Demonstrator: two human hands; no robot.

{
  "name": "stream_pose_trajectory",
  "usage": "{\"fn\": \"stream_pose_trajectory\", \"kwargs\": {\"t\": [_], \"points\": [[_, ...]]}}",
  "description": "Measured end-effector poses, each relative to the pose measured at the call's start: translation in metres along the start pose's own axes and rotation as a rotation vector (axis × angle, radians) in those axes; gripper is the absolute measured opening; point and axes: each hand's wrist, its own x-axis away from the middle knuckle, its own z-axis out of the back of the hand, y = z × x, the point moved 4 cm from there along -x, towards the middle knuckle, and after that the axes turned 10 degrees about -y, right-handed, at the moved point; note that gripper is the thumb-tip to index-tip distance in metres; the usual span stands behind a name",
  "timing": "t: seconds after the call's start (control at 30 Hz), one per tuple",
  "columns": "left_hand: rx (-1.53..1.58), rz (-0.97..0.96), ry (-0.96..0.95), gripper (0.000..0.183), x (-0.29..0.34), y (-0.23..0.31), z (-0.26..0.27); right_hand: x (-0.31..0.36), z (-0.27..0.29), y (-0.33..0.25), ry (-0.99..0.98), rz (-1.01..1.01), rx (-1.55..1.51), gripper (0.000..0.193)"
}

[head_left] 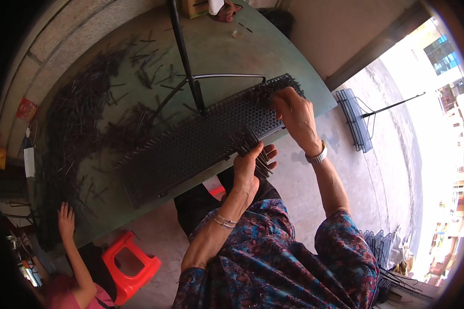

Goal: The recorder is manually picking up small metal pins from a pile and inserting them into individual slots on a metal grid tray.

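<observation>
A long black panel full of small round holes point(191, 139) lies slanting across the green table, with thin dark sticks standing along its far edge and clustered at its right end. A black pole on a wire brace point(195, 92) rises behind it. In my left hand point(247, 170), at the panel's near edge, is a bundle of thin dark sticks point(263, 164), thumb pressed over it. My right hand point(297, 116), with a watch at the wrist, is over the panel's right end, its fingers pinched together; whatever is between them is hidden.
Loose dark sticks point(80, 113) are heaped on the left of the green table point(232, 51). Another person's hand point(66, 220) rests at the lower left corner, near a red stool point(131, 262). A similar blue-grey rack with a rod point(354, 121) is on the floor at right.
</observation>
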Motion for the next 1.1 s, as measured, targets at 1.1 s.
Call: {"fn": "stream_pose_trajectory", "kwargs": {"t": [1.1], "points": [[-0.257,-0.035,-0.021,0.019,0.006,0.008,-0.004,0.01,-0.022,0.038,-0.608,-0.194,-0.351,0.019]]}}
